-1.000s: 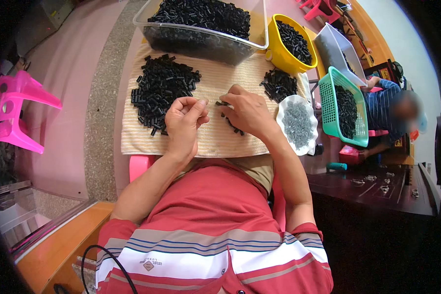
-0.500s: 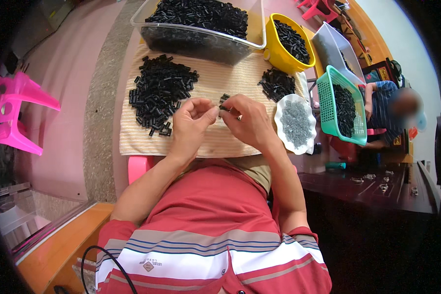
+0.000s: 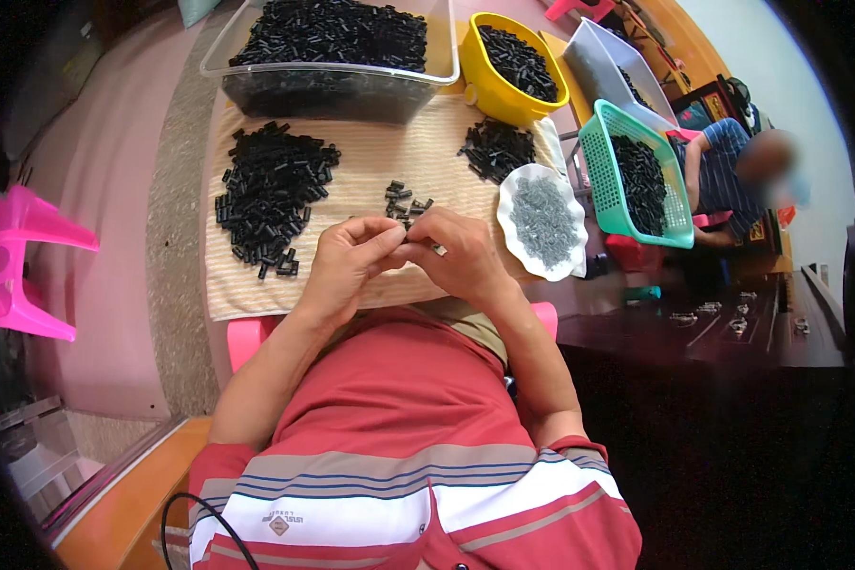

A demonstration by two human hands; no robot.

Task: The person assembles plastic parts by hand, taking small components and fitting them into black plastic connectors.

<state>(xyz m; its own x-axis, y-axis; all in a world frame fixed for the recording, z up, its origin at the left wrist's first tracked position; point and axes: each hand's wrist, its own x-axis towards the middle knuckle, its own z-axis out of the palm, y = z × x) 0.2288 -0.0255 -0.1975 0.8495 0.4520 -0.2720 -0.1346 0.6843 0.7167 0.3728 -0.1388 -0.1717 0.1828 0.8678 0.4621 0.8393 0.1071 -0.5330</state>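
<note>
My left hand [image 3: 350,261] and my right hand [image 3: 458,255] meet low over the striped cloth, near its front edge. Thumb and fingers of each are pinched, fingertip to fingertip. A small black piece [image 3: 407,227] shows at the right fingertips, mostly covered; what the left fingers grip is hidden. Something small and pale [image 3: 439,250] shows among the right hand's fingers. Just beyond the hands lie several loose short black tubes [image 3: 397,193]. A big pile of black tubes [image 3: 274,195] lies to the left, and a smaller pile [image 3: 499,150] to the right. By my right hand stands a scalloped white dish [image 3: 515,249] of small clear pieces [image 3: 547,220].
Across the back stand a clear plastic bin [image 3: 328,93] and a yellow tub [image 3: 489,100], both holding black pieces. A green basket [image 3: 603,180] and a whitish bin [image 3: 594,57] are on the right, near a seated person [image 3: 727,180]. A pink stool [image 3: 28,256] stands left.
The view has shifted, so the table's contents appear farther left. My hands have come together, nearer the cloth's front edge, and more of the loose black tubes beyond them now show.
</note>
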